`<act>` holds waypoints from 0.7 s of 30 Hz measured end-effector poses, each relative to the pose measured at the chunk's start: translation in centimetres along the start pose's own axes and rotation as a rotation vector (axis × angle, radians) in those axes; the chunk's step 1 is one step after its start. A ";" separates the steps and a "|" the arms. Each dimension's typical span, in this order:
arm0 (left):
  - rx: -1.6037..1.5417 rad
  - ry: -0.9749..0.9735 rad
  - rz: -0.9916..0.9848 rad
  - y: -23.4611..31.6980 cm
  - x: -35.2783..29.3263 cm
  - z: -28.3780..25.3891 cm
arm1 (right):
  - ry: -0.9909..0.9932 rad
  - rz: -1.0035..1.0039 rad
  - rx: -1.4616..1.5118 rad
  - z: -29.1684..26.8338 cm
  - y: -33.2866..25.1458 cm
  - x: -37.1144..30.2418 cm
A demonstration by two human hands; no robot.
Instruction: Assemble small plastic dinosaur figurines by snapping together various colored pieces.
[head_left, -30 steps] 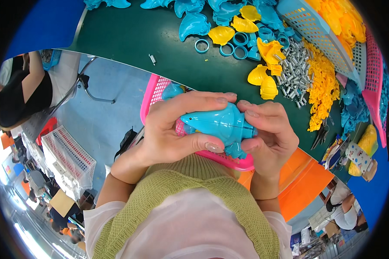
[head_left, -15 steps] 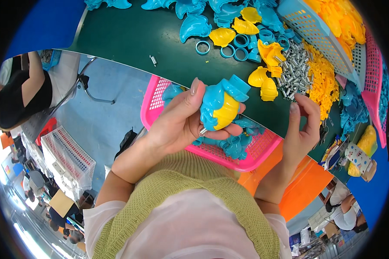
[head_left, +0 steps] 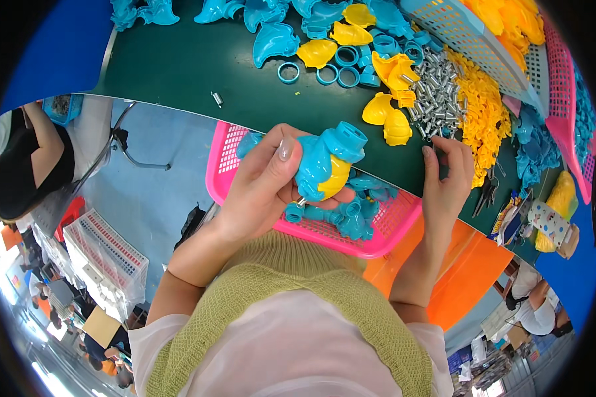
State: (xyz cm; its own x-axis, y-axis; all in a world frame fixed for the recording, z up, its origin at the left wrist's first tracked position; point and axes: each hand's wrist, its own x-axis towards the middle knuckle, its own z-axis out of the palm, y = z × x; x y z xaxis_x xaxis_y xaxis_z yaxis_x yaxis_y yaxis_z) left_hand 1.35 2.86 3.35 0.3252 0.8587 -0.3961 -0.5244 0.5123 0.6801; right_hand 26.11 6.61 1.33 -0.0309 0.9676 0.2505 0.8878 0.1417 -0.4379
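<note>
The left fingers (head_left: 277, 172) are closed around one blue-and-yellow figure (head_left: 314, 164). It sits in that hand with its round collar pointing up and to the right, away from the palm; its long axis slants from there down toward the palm. One silver pin (head_left: 302, 201) pokes out below it, beside the same fingers. Over there, the right fingers (head_left: 432, 173) are at the near edge of the silver cylinders (head_left: 438, 86), thumb and forefinger slightly parted; I can't tell whether they grip one. Just left of their tips lie two yellow shells (head_left: 397, 127). Beneath the left fingers is one pink basket (head_left: 398, 231); beyond them, one lone cylinder (head_left: 217, 99) lies on the green worktop (head_left: 172, 66).
</note>
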 end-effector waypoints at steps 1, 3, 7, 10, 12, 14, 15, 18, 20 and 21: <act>0.004 -0.010 0.016 0.0 0.0 0.0 | -0.012 -0.003 0.020 0.0 -0.1 0.0; 0.028 0.000 0.009 -0.1 0.0 0.2 | -0.005 0.003 0.014 0.2 -0.1 0.1; 0.074 0.006 0.014 -0.4 0.1 0.1 | 0.008 0.036 0.064 0.3 -0.8 0.0; 0.076 -0.001 0.033 -0.6 0.0 0.1 | 0.029 0.007 0.070 0.1 -0.8 0.1; 0.099 -0.004 0.038 -0.6 -0.2 -0.1 | 0.086 0.029 0.058 -0.6 0.4 -0.1; 0.120 -0.007 0.042 -0.8 -0.2 -0.2 | 0.152 0.092 0.038 -1.5 0.8 -0.3; 0.129 -0.004 0.046 -0.9 -0.1 -0.3 | 0.152 0.092 0.036 -1.6 0.8 -0.3; 0.131 0.016 0.046 -1.1 0.0 -0.1 | 0.127 0.013 -0.023 -1.8 0.8 -0.3; 0.126 0.034 0.045 -1.2 0.0 -0.1 | 0.121 -0.010 0.046 -1.4 0.5 -0.2; 0.112 0.022 0.058 -1.3 0.0 -0.2 | 0.122 -0.009 0.045 -1.5 0.5 -0.3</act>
State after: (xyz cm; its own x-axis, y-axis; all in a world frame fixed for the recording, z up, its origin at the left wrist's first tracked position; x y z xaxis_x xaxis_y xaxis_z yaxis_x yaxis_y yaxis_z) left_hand 1.82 2.20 2.36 0.2789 0.8875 -0.3669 -0.4506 0.4583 0.7661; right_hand 27.24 6.10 2.35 0.0196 0.9340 0.3568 0.8664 0.1623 -0.4723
